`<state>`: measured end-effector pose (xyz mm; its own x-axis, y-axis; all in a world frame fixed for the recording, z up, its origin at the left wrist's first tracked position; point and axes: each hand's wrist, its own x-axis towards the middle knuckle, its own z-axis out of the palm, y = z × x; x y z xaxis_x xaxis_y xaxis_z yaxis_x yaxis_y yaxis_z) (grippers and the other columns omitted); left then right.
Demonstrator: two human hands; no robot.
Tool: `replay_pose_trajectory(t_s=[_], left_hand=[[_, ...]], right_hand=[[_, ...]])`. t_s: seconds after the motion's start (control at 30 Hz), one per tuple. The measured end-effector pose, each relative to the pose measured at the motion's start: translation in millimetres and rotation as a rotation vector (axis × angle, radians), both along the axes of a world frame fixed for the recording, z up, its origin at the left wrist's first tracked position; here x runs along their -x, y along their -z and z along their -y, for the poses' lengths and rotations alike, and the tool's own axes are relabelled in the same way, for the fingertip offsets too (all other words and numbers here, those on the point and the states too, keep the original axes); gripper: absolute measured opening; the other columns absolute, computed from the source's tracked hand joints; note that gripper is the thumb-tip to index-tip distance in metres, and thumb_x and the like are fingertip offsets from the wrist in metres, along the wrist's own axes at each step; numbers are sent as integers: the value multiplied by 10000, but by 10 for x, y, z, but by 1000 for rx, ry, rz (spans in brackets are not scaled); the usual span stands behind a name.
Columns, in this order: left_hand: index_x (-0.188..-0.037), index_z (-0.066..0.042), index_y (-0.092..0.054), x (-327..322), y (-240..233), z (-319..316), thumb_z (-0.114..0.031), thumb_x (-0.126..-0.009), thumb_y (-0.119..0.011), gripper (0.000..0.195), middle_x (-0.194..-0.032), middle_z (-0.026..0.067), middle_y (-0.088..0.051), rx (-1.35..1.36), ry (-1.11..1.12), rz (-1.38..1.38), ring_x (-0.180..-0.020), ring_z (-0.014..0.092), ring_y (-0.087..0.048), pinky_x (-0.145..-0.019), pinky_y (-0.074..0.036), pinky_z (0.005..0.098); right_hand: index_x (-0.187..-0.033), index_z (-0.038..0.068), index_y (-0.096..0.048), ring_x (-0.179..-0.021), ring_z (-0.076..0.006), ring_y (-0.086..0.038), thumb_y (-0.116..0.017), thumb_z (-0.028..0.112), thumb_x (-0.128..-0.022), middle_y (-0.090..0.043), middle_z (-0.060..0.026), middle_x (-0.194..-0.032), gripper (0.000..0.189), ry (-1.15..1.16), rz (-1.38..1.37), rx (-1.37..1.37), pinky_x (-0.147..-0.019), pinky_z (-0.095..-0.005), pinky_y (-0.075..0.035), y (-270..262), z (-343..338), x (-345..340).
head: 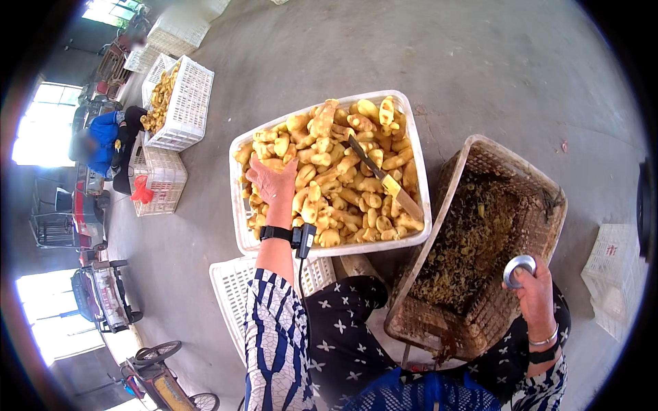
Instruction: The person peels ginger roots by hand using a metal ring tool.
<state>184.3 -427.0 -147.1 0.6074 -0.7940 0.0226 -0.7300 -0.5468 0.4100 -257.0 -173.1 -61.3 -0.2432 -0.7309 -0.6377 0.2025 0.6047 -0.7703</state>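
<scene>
A white plastic crate (329,251) in front of me is heaped with peeled pieces of ginger (334,174). My left hand (272,181) reaches onto the heap at its left side, thumb and fingers apart around a piece; whether it grips the piece is unclear. On the right of the heap lies a knife (383,177) with a dark blade, its handle partly wrapped in yellow. In my right hand (537,295) is a small round metal cap (518,271), held over the near right side of a dirty brown crate (465,159). Scraped peelings (462,241) cover that crate's bottom.
Another white crate (226,287) stands below the ginger crate. At the left, a person in blue (105,138) sits beside a ginger-filled crate (187,103). Carts (105,298) line the windowed wall. More white crates (609,272) stand at the right on the concrete floor (488,67).
</scene>
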Motion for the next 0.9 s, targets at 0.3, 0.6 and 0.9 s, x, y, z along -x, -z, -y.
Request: replay_pose_trajectory(t_s=[0.3,0.6,0.9], left_hand=[[-1371,-69,-385,-304,73,-40,-521,-815,-632,758,-1417,312,-300,-266,221,120,-1221,472,-437,-996,-385,508],[-1252,-175,-560,-377,-43,-248,-549,-742,-693,646,-1396,164,-399,-373,455,319,-1259,412,-388,-1038,-335,520],[-1265,17,-439,-855,-90,-957,-389,-852,-643,615,-1195,219,-570,-113,370,-39,-988,317,-614,-828,-492,413]], right_hand=[[-1009,25,-556,-724,-152,-629,-589,76,-865,-622,-48,-864,157,26,80,37,-629,-306,-545,23,64,-23],[-941,2,-587,-659,-149,-615,-594,75,-853,-636,-69,-810,115,-57,75,117,-581,-277,-519,-13,-56,-113],[-973,-9,-582,-533,-112,-572,-597,169,-885,-618,-60,-752,200,-178,-45,173,-477,-256,-475,118,-98,-100]])
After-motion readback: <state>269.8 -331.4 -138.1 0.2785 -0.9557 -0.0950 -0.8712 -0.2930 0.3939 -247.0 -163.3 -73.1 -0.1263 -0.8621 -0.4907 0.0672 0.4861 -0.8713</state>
